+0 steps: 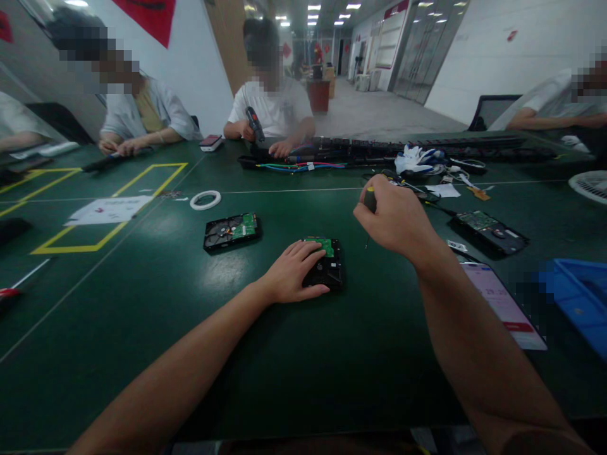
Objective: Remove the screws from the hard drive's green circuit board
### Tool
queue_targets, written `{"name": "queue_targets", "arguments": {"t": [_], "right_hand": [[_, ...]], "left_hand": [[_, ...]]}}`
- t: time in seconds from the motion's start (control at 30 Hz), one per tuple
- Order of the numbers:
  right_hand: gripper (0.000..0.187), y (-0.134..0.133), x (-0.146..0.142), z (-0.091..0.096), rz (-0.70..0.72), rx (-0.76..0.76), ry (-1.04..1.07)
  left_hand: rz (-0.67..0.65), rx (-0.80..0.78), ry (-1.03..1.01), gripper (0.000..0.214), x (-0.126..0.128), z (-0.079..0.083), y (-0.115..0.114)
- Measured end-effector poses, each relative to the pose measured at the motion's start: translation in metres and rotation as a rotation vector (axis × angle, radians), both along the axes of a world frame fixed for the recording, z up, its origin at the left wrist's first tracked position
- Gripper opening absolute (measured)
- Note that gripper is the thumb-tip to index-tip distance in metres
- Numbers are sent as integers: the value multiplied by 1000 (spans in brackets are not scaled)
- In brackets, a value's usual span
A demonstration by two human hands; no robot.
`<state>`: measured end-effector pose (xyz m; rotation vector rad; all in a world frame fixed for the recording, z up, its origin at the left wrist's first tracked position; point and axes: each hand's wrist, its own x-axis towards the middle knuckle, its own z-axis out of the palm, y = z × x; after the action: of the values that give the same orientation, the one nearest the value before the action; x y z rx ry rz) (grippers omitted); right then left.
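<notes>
A black hard drive (pixel 334 268) with a green circuit board lies at the middle of the table. My left hand (pixel 294 273) rests on its left part with fingers stretched across the top and thumb apart near the front edge. To the right and above the drive, my right hand (pixel 396 215) is closed around a screwdriver (pixel 370 199) with a dark and yellow handle. The thin shaft points down, its tip apart from the drive. A second hard drive (pixel 231 231) lies to the left, board side up. Another hard drive (pixel 489 231) sits at the right, beyond my right forearm.
A lit phone (pixel 505 306) and a blue bin (pixel 581 300) are at the right. White gloves (pixel 420 160) and cable bundles (pixel 327 155) lie at the back. A white tape ring (pixel 205 200) and paper (pixel 110 210) are at left. Co-workers sit across; one holds a power driver (pixel 255 123).
</notes>
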<state>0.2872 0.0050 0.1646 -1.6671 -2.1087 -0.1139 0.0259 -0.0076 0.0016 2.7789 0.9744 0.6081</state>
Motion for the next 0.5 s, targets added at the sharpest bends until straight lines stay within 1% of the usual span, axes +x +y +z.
{"name": "queue_targets", "arguments": {"t": [0.2,0.5], "right_hand": [[24,-1,-1,0,-7,-3,-20],[21,0,1,1,-23,-56,-42]], "left_hand": [[0,0,18,86,0,0,0],[3,-14,15,86,0,0,0]]}}
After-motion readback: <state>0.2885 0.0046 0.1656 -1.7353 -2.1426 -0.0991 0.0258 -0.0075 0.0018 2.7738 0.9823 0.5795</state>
